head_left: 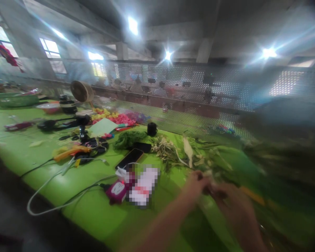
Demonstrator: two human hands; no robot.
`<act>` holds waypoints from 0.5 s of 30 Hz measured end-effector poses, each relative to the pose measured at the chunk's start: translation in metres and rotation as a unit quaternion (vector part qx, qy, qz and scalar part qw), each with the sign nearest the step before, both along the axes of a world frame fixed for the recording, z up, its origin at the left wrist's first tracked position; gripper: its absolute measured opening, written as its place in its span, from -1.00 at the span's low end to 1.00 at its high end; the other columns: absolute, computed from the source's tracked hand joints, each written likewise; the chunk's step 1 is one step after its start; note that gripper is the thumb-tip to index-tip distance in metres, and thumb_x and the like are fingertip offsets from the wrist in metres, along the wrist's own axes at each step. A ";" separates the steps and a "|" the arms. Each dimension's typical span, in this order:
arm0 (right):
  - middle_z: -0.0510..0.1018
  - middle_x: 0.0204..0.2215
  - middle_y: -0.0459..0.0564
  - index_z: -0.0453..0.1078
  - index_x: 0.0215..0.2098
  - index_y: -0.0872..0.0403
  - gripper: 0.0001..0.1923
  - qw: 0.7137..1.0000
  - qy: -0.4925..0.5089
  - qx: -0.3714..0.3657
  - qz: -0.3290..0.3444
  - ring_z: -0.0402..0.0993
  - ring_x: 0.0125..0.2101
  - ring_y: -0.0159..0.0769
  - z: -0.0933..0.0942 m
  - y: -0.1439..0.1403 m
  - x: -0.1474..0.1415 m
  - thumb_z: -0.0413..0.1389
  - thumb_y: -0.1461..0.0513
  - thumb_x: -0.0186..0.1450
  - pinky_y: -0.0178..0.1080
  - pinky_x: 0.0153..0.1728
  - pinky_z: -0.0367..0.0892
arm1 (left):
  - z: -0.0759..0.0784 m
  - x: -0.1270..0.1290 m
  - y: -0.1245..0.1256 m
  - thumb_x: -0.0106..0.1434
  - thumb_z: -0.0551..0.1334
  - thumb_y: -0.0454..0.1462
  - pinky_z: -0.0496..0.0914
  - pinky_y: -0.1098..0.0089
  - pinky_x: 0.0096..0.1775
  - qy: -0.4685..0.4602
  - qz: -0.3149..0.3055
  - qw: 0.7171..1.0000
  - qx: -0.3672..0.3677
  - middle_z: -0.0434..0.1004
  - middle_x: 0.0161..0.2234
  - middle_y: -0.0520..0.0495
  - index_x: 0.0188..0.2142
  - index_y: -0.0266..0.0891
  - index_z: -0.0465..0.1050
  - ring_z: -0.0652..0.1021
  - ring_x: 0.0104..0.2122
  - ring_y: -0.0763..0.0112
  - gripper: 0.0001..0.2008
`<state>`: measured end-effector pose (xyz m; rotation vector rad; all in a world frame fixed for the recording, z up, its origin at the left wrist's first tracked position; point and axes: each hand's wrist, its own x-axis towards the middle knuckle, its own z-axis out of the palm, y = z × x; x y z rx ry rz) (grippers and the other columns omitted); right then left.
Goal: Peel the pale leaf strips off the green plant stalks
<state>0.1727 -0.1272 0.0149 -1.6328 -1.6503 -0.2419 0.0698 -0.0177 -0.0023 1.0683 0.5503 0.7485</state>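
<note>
Both my hands meet low in the picture over the green table (42, 164), heavily blurred by motion. My left hand (195, 185) and my right hand (232, 203) pinch a pale green leaf strip (208, 182) between their fingertips. Just beyond them lies a heap of dried leaves and husks (178, 150). What exactly each hand grips is too blurred to tell apart.
A phone (129, 158), a pink power bank (117, 190) with white cables (57, 203) and an orange-handled tool (70, 151) lie to the left. Colourful small pieces (115, 117), a black cup (152, 129) and a small fan (81, 91) stand further back before a perforated metal screen (189, 91).
</note>
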 end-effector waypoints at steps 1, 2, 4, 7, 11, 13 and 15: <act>0.56 -0.36 -0.03 0.44 -0.31 -0.02 -0.88 1.000 0.006 -0.003 0.002 0.50 -0.33 -0.23 0.001 0.000 -0.001 0.10 0.14 0.30 -0.26 -0.33 0.39 | 0.001 -0.001 0.001 0.00 0.31 -0.15 0.26 0.45 -0.47 0.005 0.006 1.000 0.001 0.34 -0.55 0.09 -0.40 -0.24 0.32 0.37 -0.56 0.51 -0.74; 0.56 -0.35 -0.04 0.45 -0.28 -0.03 -0.88 1.000 0.010 -0.007 0.003 0.50 -0.33 -0.24 0.001 0.000 -0.001 0.10 0.14 0.31 -0.27 -0.33 0.39 | 0.003 -0.002 0.002 0.01 0.30 -0.15 0.26 0.45 -0.46 0.012 0.010 1.000 0.004 0.34 -0.55 0.09 -0.40 -0.24 0.32 0.37 -0.56 0.51 -0.75; 0.58 -0.33 -0.04 0.46 -0.22 -0.03 -0.86 1.000 0.011 -0.007 0.010 0.51 -0.32 -0.25 0.001 0.000 -0.001 0.09 0.15 0.32 -0.27 -0.29 0.40 | 0.008 -0.005 0.001 0.00 0.32 -0.15 0.26 0.45 -0.45 0.024 0.017 1.000 0.009 0.34 -0.55 0.10 -0.42 -0.24 0.31 0.37 -0.55 0.51 -0.74; 0.59 -0.30 -0.04 0.47 -0.21 -0.04 -0.85 1.000 0.007 0.005 0.018 0.52 -0.30 -0.25 0.000 0.001 0.001 0.08 0.14 0.33 -0.26 -0.26 0.40 | 0.014 -0.007 -0.002 -0.06 0.36 -0.10 0.28 0.45 -0.44 0.009 0.013 1.000 -0.014 0.33 -0.57 0.11 -0.45 -0.23 0.30 0.37 -0.57 0.52 -0.67; 0.56 -0.35 -0.03 0.46 -0.28 -0.02 -0.80 0.999 0.010 0.022 -0.027 0.52 -0.36 -0.25 -0.002 0.001 0.005 0.08 0.07 0.31 -0.25 -0.32 0.41 | 0.018 -0.008 -0.007 -0.09 0.37 -0.04 0.31 0.43 -0.43 0.002 -0.034 0.999 -0.025 0.40 -0.57 0.07 -0.45 -0.25 0.34 0.40 -0.57 0.50 -0.62; 0.55 -0.33 -0.01 0.46 -0.32 -0.01 -0.76 0.998 0.007 0.037 -0.050 0.51 -0.36 -0.23 -0.003 0.000 0.006 0.08 0.03 0.30 -0.22 -0.31 0.42 | 0.017 -0.008 -0.008 -0.05 0.34 -0.03 0.31 0.42 -0.44 0.025 -0.065 0.998 0.003 0.43 -0.55 0.02 -0.45 -0.29 0.40 0.42 -0.56 0.48 -0.64; 0.56 -0.32 0.00 0.48 -0.34 -0.01 -0.74 0.997 -0.004 0.050 -0.056 0.51 -0.34 -0.22 -0.003 0.000 0.006 0.08 0.01 0.30 -0.21 -0.28 0.42 | 0.015 -0.008 -0.007 -0.01 0.32 -0.05 0.30 0.43 -0.44 0.034 -0.074 0.996 0.020 0.43 -0.55 0.01 -0.46 -0.30 0.43 0.42 -0.56 0.48 -0.67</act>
